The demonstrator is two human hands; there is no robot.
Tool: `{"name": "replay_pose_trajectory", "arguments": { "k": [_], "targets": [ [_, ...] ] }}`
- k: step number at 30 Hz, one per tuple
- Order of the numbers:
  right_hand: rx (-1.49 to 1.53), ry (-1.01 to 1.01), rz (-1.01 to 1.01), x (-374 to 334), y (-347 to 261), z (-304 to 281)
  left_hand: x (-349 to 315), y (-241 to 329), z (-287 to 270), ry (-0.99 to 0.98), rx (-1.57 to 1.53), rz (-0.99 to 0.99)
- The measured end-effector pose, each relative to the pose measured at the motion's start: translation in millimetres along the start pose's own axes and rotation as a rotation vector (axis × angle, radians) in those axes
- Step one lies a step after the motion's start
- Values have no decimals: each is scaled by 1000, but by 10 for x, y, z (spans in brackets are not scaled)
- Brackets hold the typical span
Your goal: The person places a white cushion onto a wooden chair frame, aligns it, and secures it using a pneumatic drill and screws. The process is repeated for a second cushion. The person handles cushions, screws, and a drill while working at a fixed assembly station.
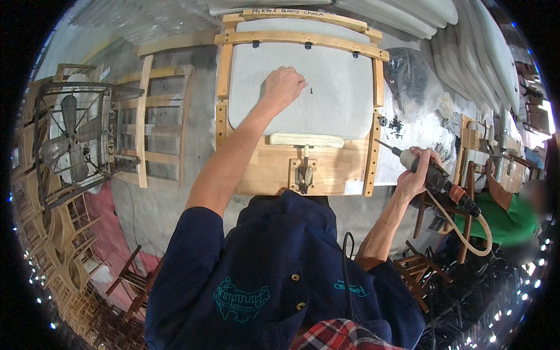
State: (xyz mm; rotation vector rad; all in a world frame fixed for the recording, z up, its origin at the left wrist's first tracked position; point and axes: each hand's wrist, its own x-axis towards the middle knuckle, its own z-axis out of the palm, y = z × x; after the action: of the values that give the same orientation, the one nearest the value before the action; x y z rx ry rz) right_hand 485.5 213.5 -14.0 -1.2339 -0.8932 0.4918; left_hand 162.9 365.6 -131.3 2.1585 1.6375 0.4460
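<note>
Gripping a driver [436, 177] at three o'clock, right hand [416, 173]; pinched together at twelve, left hand [284, 87]. Panel [332, 116] lies positioned; dark fastener [311, 91] seems undriven.

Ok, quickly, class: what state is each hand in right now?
Left hand: closed, over the pale panel; whether it holds anything can't be told.
Right hand: closed, holding the power driver.

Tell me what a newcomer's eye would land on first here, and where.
Probably the big pale panel in its wooden frame, top centre, with the left hand over it and a small dark screw just right of the fingertips. Next, the drill in the right hand, right of the frame, its hose curling below. Then the caged fan at far left.
</note>
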Motion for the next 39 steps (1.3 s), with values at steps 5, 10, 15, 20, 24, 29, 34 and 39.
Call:
{"name": "replay_pose_trajectory", "arguments": {
  "k": [5,10,15,20,24,29,34,39],
  "targets": [
    [101,57,44,-144,-91,100,-27,-5,44,26,35,106],
    [278,26,-11,-180,-192,345,-28,-14,83,101,-27,44],
    [419,12,2,-155,-334,496,-180,297,-144,162,-615,-402],
    [506,-26,7,-236,-496,676,-618,424,-215,215,-1669,-573],
    [594,-118,26,-334,-624,817,-943,579,-167,102,-2029,-536],
    [591,-221,-13,-486,-683,966,-1171,775,-211,89,-2267,-527],
    [601,-258,-54,-569,-734,990,-1255,824,-269,104,-2337,-491],
    [604,-272,-66,-606,-770,998,-1278,837,-280,76,-2344,-485]
  ]
}}
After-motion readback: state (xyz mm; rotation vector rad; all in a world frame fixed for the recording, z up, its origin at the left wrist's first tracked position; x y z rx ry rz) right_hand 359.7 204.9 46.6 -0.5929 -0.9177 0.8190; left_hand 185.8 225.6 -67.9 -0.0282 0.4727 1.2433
